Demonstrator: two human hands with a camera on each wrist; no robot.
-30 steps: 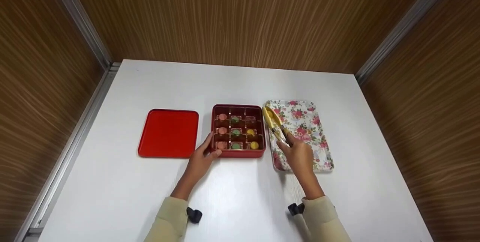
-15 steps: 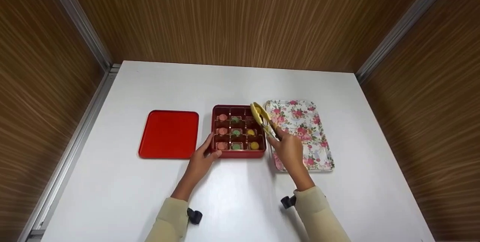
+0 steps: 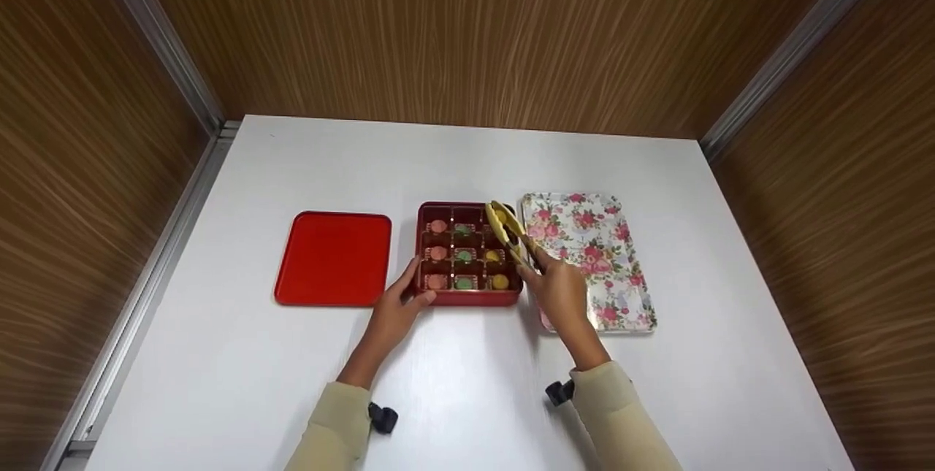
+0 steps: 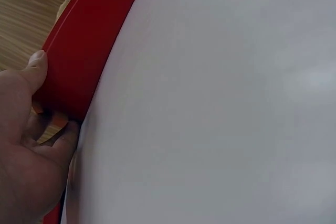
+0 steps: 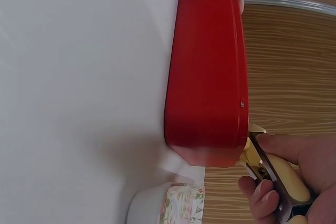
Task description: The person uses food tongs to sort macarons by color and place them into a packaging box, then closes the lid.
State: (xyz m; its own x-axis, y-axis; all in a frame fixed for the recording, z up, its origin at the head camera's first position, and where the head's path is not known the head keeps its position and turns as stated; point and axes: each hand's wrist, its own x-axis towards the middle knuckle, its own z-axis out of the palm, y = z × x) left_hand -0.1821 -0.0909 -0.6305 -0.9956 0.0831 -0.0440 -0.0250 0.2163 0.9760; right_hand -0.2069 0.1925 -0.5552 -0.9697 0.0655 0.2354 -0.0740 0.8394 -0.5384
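Observation:
A red square box (image 3: pixel 467 299) with clear-walled compartments stands mid-table. Round pink sweets (image 3: pixel 437 253) fill its left column, green ones (image 3: pixel 464 255) the middle, and two yellow ones (image 3: pixel 500 282) lie at right. My left hand (image 3: pixel 391 318) holds the box's near-left corner, thumb against its front wall near the rim and fingers along the left side. My right hand (image 3: pixel 561 292) grips yellow-tipped tongs (image 3: pixel 496 226) over the box's far-right compartment. Between the tong tips is another round yellow sweet (image 3: pixel 501 216). The right wrist view shows the tongs' tips partly hidden behind the box.
Left of the box lies a red square lid (image 3: pixel 333 259), flat on the white table (image 3: pixel 453 398). A flower-patterned tray (image 3: pixel 584 221) sits close on the right, partly under my right hand. Wood-grain walls (image 3: pixel 467 40) enclose the table at the back and sides.
My right hand has moved left with the tongs and yellow sweet, from the tray's edge to over the box's far-right compartment. My left hand has stayed on the box.

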